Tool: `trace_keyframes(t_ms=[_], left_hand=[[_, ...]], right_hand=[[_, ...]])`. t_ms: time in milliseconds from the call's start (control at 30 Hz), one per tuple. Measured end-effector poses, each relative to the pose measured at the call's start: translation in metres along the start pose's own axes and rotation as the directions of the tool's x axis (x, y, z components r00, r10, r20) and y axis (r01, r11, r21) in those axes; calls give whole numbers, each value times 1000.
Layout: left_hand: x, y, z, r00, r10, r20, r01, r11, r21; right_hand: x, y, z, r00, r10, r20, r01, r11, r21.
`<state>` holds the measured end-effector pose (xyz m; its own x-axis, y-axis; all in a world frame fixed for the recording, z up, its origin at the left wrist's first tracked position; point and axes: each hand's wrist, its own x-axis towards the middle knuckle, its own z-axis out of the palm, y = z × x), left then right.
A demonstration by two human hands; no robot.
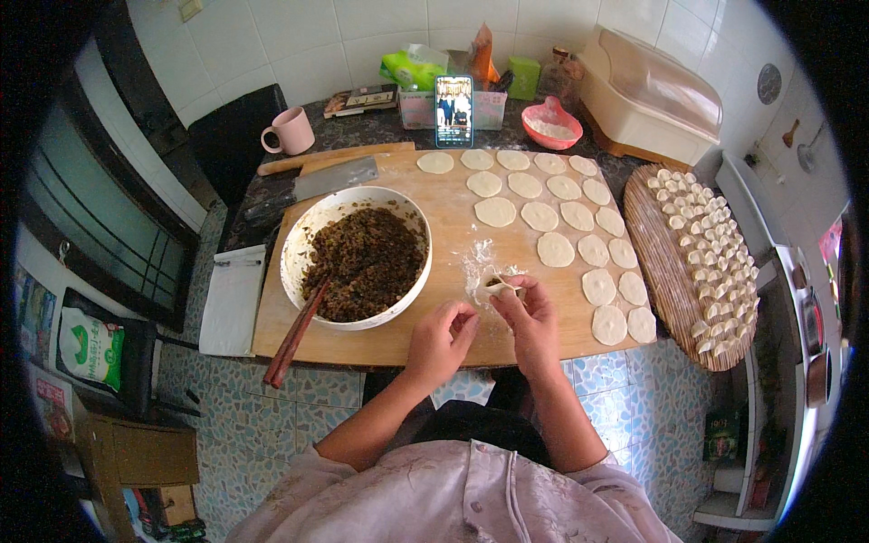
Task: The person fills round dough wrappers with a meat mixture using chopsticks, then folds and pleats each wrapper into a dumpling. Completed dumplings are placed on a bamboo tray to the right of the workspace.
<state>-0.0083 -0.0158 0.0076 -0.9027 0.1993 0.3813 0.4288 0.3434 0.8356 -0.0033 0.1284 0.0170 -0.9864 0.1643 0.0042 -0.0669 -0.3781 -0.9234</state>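
My right hand [533, 319] holds a partly folded dumpling [501, 286] with dark filling showing at its top, above a patch of flour on the wooden board [448, 237]. Just left of it is my left hand [445, 339], its fingers curled and the thumb near the fingertips; I see nothing in it. A white bowl [290, 271] of dark minced filling [366, 261] stands on the board's left part, with reddish wooden chopsticks [295, 336] leaning out over its near rim. Round dough wrappers [555, 250] lie in rows on the board's right side.
Folded dumplings [719, 265] fill much of an oval ribbed tray [652, 231] at the right. A cleaver [336, 178] and rolling pin [339, 156] lie behind the bowl. Farther back are a pink mug [293, 130], an upright phone [453, 112] and a pink flour bowl [553, 139].
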Motion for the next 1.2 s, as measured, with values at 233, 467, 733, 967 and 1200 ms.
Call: trace_keyframes(t_ms=[233,467,733,967,1200], left_hand=[[1,-2,-1,1000,0,-19,-1,1000,-19],[1,1,-3,1000,-2,-9,2,1000,-8],[2,-2,-4,1000,10,0,-10,1000,-23],[1,-4,-5,997,-71,30,73,994,-82],[1,-6,-4,999,-43,-17,42,997,-72]], right_hand=[[-5,0,9,999,48,11,-49,995,92],[-5,5,6,1000,19,-8,-18,997,69],[-7,5,8,996,72,60,-74,997,20],[-8,2,16,993,69,92,-77,994,76],[-6,3,14,994,69,85,-68,998,-17]])
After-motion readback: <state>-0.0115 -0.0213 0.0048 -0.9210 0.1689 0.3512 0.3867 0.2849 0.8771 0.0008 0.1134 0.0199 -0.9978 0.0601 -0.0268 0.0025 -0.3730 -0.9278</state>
